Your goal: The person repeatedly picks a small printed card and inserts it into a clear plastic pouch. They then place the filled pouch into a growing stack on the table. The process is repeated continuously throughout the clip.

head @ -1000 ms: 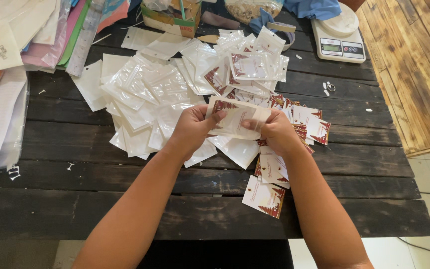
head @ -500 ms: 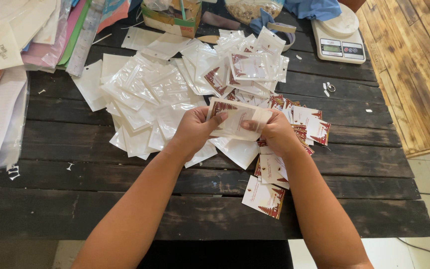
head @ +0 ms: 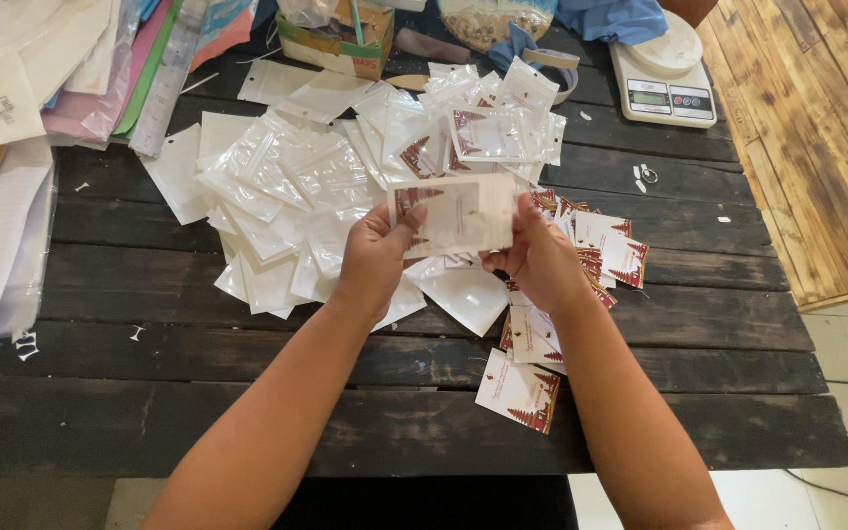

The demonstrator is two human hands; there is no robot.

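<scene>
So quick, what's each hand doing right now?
Left hand: closed on the clear pouch, at its left edge.
Right hand: closed on the same pouch's right edge.

White kitchen scale (head: 664,74), cardboard box (head: 338,34), blue cloth (head: 612,18) and stacked papers (head: 12,79) on dark plank table (head: 188,344).

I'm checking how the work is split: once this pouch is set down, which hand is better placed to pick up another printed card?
Probably the right hand: the printed cards lie directly beside and beneath it. The left hand, also holding the pouch, sits over the clear pouches.
</scene>
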